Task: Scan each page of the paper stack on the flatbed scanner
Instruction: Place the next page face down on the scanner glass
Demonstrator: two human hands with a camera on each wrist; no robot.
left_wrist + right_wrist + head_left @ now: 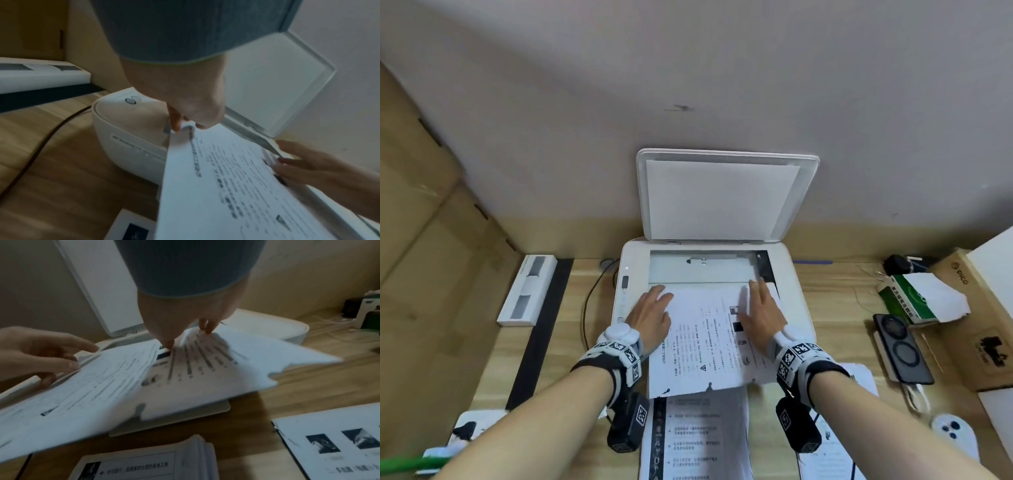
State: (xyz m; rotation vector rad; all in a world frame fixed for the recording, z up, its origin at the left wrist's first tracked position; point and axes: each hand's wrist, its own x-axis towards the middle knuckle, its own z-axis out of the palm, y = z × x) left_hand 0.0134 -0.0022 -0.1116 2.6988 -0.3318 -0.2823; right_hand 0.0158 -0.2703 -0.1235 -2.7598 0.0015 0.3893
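Printed sheet (709,339) is half on the scanner glass (700,270), left hand (650,313) pinching its corner, right hand (762,313) flat-fingered, to square it.

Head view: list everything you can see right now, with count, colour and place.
scanner: one, white, desk centre, lid open
sheet: one, white printed, partly over the scanner glass
paper stack: one, white, desk, before the scanner
loose page: one, white printed, right of stack
phone: one, dark, desk right
green-white box: one, behind phone
long white box: one, desk left
left hand: on sheet's left edge
right hand: on sheet's right part
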